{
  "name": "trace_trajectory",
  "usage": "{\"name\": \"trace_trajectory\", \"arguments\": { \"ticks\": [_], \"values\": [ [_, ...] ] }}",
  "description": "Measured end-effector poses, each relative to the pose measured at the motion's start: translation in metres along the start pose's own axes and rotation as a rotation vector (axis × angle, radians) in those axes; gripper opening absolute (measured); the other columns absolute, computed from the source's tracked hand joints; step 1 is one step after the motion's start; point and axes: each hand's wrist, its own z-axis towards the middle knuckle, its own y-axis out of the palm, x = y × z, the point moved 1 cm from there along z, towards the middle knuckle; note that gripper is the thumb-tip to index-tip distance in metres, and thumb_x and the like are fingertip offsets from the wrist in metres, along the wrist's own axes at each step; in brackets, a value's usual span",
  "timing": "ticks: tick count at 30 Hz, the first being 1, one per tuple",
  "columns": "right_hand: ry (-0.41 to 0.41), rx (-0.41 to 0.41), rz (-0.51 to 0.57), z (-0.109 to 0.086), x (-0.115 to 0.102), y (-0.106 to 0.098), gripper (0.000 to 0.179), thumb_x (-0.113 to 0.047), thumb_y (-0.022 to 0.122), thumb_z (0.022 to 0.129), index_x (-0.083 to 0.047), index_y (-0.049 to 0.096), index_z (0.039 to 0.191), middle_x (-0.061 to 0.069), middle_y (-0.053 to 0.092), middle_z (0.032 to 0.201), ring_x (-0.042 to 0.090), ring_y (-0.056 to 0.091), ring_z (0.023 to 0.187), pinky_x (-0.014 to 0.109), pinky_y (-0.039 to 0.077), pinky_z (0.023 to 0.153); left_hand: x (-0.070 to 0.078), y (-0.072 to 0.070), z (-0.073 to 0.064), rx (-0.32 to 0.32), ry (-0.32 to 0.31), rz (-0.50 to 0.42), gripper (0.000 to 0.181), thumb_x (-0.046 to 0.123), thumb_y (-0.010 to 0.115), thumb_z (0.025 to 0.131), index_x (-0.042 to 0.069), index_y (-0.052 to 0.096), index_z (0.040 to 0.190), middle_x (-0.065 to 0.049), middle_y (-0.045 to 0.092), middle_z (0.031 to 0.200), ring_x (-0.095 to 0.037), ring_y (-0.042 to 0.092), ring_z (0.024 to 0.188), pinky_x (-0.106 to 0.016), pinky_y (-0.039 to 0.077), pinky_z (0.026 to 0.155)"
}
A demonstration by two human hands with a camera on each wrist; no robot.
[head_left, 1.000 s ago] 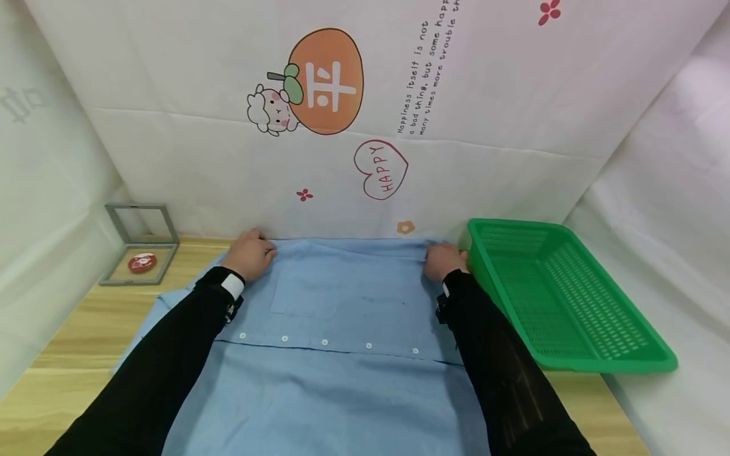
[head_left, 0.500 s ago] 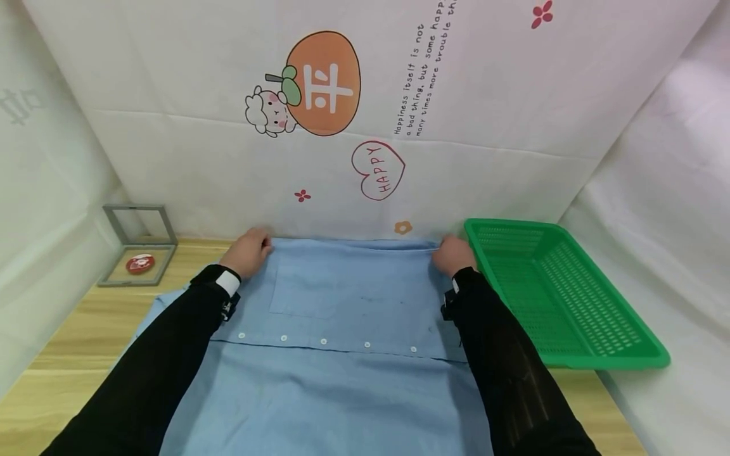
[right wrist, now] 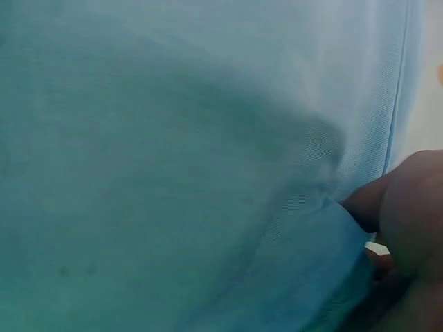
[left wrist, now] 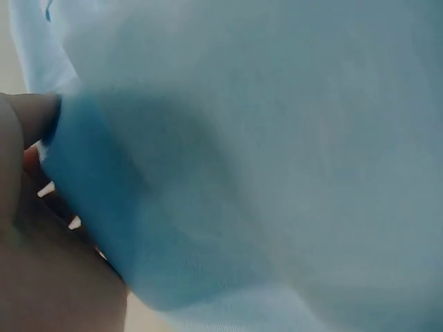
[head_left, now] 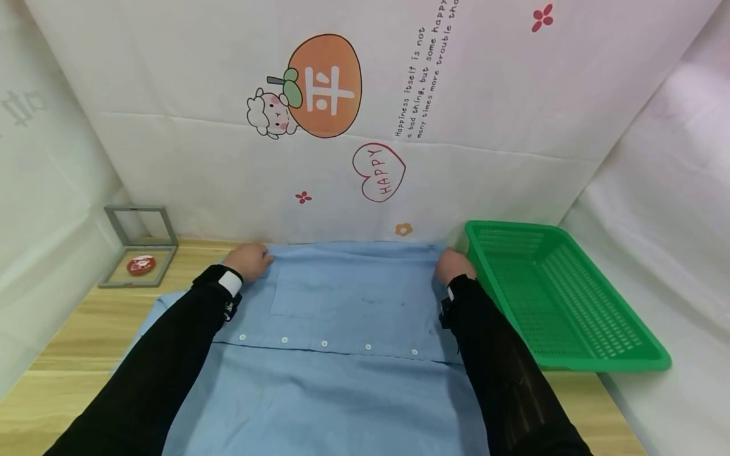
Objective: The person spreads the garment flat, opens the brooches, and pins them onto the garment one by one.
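A light blue button-up shirt lies spread on the table, with a row of white buttons across it and a chest pocket at its upper left. At the far left corner my left hand pinches the cloth; in the left wrist view the thumb presses on the shirt's edge with the fingers behind it. My right hand grips the far right corner, and in the right wrist view its thumb and fingers pinch the bunched fabric. Undersides of both hands are hidden in the head view.
A green perforated basket stands right beside my right hand and forearm. At the back left sits an open grey-framed case with a red oval item. A white printed cloth rises behind the table.
Half a second ago both hands were slightly farther away, with the shirt's far edge pulled taut. Now they sit a little nearer and lower, and that edge looks slacker.
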Motion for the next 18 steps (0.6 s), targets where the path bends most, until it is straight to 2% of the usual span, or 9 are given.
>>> {"name": "trace_trajectory", "arguments": {
  "ticks": [2, 5, 8, 12, 14, 16, 18],
  "values": [
    [-0.002, -0.004, -0.006, -0.002, -0.001, 0.002, 0.053, -0.003, 0.042, 0.101, 0.026, 0.024, 0.141, 0.030, 0.063, 0.085, 0.033, 0.064, 0.067, 0.042, 0.053, 0.057, 0.000, 0.001, 0.000, 0.010, -0.065, -0.023, 0.036, 0.022, 0.049, 0.105, 0.004, 0.051, 0.074, -0.016, 0.053, 0.081, -0.032, 0.053, 0.077, -0.051, 0.043, 0.076],
    [-0.002, 0.058, 0.032, -0.001, 0.002, 0.005, 0.053, -0.004, 0.042, 0.101, 0.028, 0.023, 0.139, 0.027, 0.061, 0.076, 0.033, 0.062, 0.063, 0.042, 0.051, 0.054, 0.000, 0.001, 0.001, 0.068, -0.138, -0.055, 0.040, 0.028, 0.049, 0.104, -0.003, 0.060, 0.081, -0.027, 0.057, 0.107, -0.043, 0.054, 0.100, -0.061, 0.040, 0.086],
    [-0.013, 0.143, 0.059, 0.003, 0.009, 0.008, 0.053, -0.007, 0.039, 0.101, 0.030, 0.022, 0.136, 0.020, 0.056, 0.066, 0.030, 0.059, 0.056, 0.039, 0.047, 0.049, -0.003, 0.001, 0.003, 0.147, -0.157, -0.102, 0.040, 0.028, 0.046, 0.102, -0.003, 0.064, 0.085, -0.030, 0.051, 0.128, -0.049, 0.048, 0.115, -0.066, 0.036, 0.090],
    [-0.029, 0.208, 0.065, 0.004, 0.015, 0.007, 0.058, -0.006, 0.039, 0.100, 0.032, 0.015, 0.136, 0.017, 0.052, 0.058, 0.027, 0.054, 0.048, 0.037, 0.041, 0.044, -0.007, 0.000, 0.005, 0.202, -0.176, -0.209, 0.042, 0.025, 0.037, 0.103, 0.004, 0.055, 0.070, -0.030, 0.049, 0.127, -0.048, 0.045, 0.111, -0.064, 0.034, 0.089],
    [-0.033, 0.209, 0.062, 0.001, 0.016, 0.005, 0.058, -0.005, 0.040, 0.100, 0.031, 0.015, 0.137, 0.017, 0.052, 0.057, 0.028, 0.054, 0.047, 0.038, 0.041, 0.043, -0.007, -0.001, 0.006, 0.210, -0.185, -0.229, 0.044, 0.025, 0.037, 0.102, 0.007, 0.052, 0.065, -0.029, 0.050, 0.126, -0.048, 0.045, 0.110, -0.064, 0.033, 0.089],
    [-0.037, 0.205, 0.027, -0.001, 0.016, 0.005, 0.052, -0.005, 0.042, 0.100, 0.029, 0.024, 0.136, 0.018, 0.053, 0.058, 0.030, 0.056, 0.050, 0.039, 0.043, 0.045, -0.006, -0.001, 0.006, 0.195, -0.198, -0.193, 0.043, 0.026, 0.040, 0.101, 0.007, 0.055, 0.065, -0.029, 0.052, 0.124, -0.048, 0.045, 0.111, -0.064, 0.033, 0.089],
    [-0.038, 0.192, -0.017, -0.003, 0.016, 0.006, 0.044, -0.005, 0.043, 0.101, 0.027, 0.034, 0.131, 0.019, 0.054, 0.061, 0.031, 0.058, 0.054, 0.040, 0.046, 0.049, -0.003, -0.001, 0.005, 0.148, -0.204, -0.107, 0.038, 0.026, 0.045, 0.098, 0.004, 0.062, 0.074, -0.029, 0.053, 0.123, -0.049, 0.044, 0.112, -0.064, 0.033, 0.089]
  ]
}}
